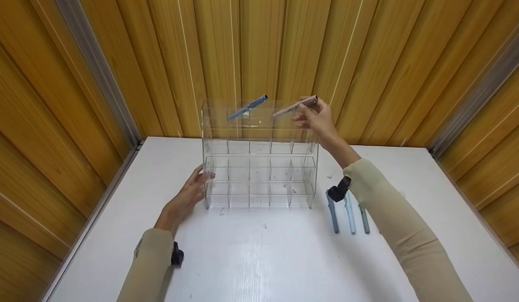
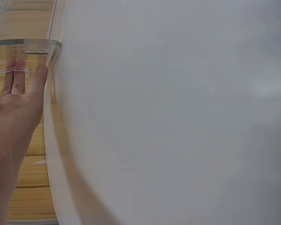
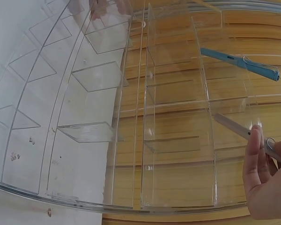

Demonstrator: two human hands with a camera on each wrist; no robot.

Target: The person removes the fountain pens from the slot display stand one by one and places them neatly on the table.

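Note:
A clear acrylic tiered pen stand (image 1: 259,182) with divided compartments stands on the white table. My left hand (image 1: 194,188) is at its left side, the nearly straight fingers (image 2: 36,80) touching the side panel low down. At the stand's upper right, my right hand (image 1: 318,117) pinches a pale pinkish-grey pen (image 1: 290,108) between thumb and fingers. This pen slants, its lower tip at a top-tier divider and its clip end up by the hand. To its left a blue pen (image 1: 247,107) leans in the top tier, tilted the same way.
On the table right of the stand lie a dark blue-grey pen (image 1: 333,216), a light blue pen (image 1: 350,216) and a green pen (image 1: 364,220), partly under the right forearm. Wood-patterned panels (image 1: 259,50) rise behind the table (image 1: 251,256) and along both sides.

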